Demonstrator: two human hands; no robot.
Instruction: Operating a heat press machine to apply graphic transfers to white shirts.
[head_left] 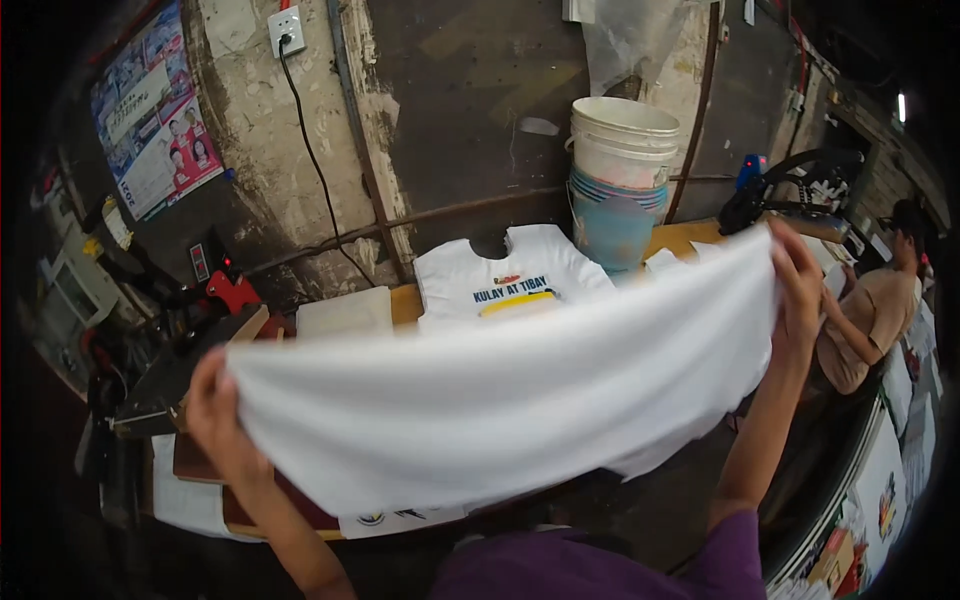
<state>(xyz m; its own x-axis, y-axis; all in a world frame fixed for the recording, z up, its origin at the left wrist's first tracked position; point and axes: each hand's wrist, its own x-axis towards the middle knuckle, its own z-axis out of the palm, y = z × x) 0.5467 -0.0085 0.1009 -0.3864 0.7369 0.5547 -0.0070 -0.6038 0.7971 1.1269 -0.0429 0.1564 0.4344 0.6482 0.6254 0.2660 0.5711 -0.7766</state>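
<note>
Purple sleeve [600, 570] lowest in the head view; above it both hands stretch a white garment [500, 400] wide.

Left hand [215, 415] grips the white garment's left edge and right hand [800, 285] grips its upper right corner, holding it spread in the air. Behind the garment a printed white shirt [505, 275] lies flat on the wooden table [690, 238], stacked buckets [620, 180] just right of the shirt. Left of the garment sits a heat press [215, 310]; right of it, another person [875, 310].
</note>
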